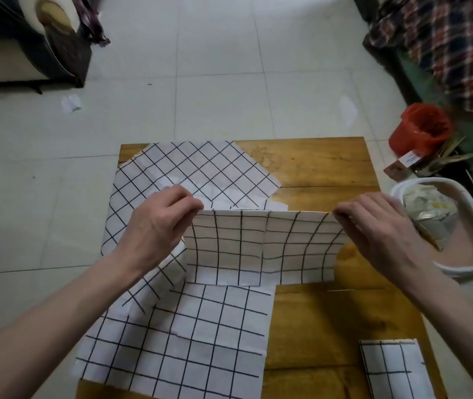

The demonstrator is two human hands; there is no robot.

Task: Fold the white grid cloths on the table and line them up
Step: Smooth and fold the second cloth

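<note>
A white grid cloth (261, 249) hangs folded above the wooden table (321, 171). My left hand (157, 226) pinches its top left corner and my right hand (379, 226) pinches its top right corner, so its upper edge is stretched level between them. Under it lie two spread grid cloths: one (197, 171) at the far left, turned diagonally, and one (189, 341) at the near left. A small folded grid cloth (393, 370) rests at the table's near right corner.
A white oval basket (459, 266) with crumpled material stands just right of the table. Beyond it are a red bucket (419, 128) and plaid fabric (454, 50). Dark furniture (28, 44) stands at the far left on the tiled floor.
</note>
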